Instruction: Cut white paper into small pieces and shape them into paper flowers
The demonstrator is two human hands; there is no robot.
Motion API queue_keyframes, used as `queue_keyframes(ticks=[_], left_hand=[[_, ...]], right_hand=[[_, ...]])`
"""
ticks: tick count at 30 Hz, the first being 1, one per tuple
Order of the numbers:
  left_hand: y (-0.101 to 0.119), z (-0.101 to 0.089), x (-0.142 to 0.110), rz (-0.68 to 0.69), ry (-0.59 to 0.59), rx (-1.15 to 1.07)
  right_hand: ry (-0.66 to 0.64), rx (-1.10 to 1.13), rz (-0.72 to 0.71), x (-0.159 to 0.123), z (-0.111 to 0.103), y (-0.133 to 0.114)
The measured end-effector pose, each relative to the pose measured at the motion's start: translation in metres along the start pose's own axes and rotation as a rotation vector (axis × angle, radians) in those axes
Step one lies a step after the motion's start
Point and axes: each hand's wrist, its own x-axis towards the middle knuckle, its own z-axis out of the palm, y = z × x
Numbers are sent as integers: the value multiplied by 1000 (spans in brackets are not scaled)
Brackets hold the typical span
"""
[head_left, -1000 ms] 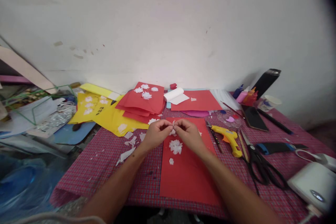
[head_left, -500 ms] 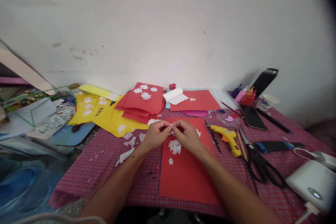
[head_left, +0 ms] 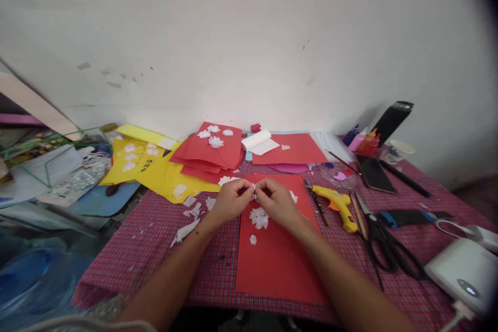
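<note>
Little has moved since the earlier frame: the left hand (head_left: 234, 198) and right hand (head_left: 277, 199) sit slightly closer together, and a white strand between them no longer shows. Both hands pinch a small white paper piece (head_left: 254, 191), above the far part of the red sheet (head_left: 272, 270); fingers hide most of it. Principal risk, as judged: tearing or creasing, should the two pinches pull against each other. Second, a slip could lose it among the white paper scraps (head_left: 185, 231) left of the red sheet. Third, a lowered wrist could flatten the ruffled white paper flower (head_left: 259, 217) lying on the red sheet. The yellow glue gun (head_left: 342, 199) lies just right of the red sheet; its heat cannot be told, but a wide rightward sweep could knock it.
</note>
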Motion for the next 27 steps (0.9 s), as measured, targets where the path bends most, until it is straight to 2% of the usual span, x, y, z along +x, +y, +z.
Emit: queue_keyframes(ticks=[8,12,16,27], left_hand=[[1,-1,0,-28,-1,-18],[2,-2,0,-36,3,-17],[3,-2,0,1,0,13],[4,1,-1,97,42,157]], right_hand=[[-9,60,40,0,0,1],[3,71,12,-2,0,1],[-4,40,-14,-1,-1,0],[-2,73,41,-1,0,1]])
